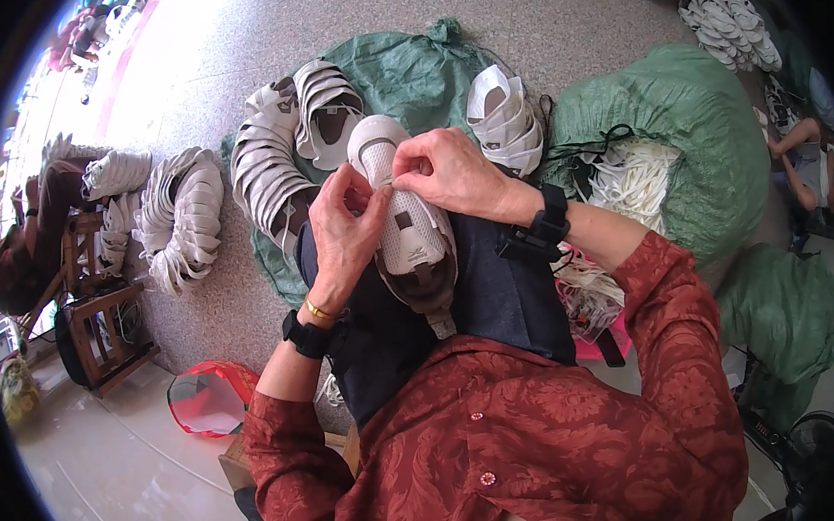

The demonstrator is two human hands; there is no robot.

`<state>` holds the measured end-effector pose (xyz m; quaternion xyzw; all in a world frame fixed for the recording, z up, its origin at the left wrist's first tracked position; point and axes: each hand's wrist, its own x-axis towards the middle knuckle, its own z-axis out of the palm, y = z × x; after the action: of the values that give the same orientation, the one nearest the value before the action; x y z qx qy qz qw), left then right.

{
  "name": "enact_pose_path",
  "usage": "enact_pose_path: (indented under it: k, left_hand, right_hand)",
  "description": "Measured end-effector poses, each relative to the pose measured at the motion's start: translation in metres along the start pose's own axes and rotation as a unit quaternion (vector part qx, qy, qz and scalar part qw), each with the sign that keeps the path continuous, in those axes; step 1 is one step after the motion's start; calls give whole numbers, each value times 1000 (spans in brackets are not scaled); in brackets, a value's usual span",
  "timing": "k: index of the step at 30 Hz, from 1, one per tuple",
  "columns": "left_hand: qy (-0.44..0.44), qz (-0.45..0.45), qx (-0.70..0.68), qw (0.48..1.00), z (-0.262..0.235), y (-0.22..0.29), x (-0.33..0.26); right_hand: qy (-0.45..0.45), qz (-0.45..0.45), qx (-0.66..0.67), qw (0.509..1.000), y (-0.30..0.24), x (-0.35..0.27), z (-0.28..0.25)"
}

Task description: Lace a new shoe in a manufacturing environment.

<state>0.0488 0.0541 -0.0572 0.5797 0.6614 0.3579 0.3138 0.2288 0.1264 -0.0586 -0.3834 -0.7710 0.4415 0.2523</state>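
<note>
A pale grey-white shoe upper (422,224) with a mesh tongue and a brown lining lies over my lap, its toe pointing away from me. My left hand (344,219) is at the upper's left edge, with thumb and forefinger pinched together. On the other side my right hand (452,172) pinches with its fingertips near the toe, close to the left fingertips. Whatever thin thing is between the fingers is too small to make out. Both wrists wear black straps with a small device.
Nested shoe uppers form a curved stack (266,165) ahead left, with a shorter stack (507,124) ahead right, on green sheeting (398,77). At right, a green sack (683,114) holds white laces (632,181). A red bag (207,389) stands at left. Other people sit at both sides.
</note>
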Motion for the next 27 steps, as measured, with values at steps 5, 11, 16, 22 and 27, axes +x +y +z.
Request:
enact_pose_path:
  k: [5,11,16,22,27]
  left_hand:
    - [-15,14,-57,998,-3,-12,-3]
    - [-19,34,-96,995,-1,-14,-4]
    - [-21,38,-82,996,-2,-13,-4]
    - [-31,29,-91,995,-1,-15,-1]
    - [-38,29,-105,993,1,-25,0]
  right_hand:
    - [-3,-57,-33,998,1,-3,-5]
    - [26,-84,-72,994,-4,-4,3]
    - [5,-98,-80,992,-8,-3,1]
    - [8,-129,-113,985,-4,-2,7]
    - [-7,-117,-93,989,-7,-2,-1]
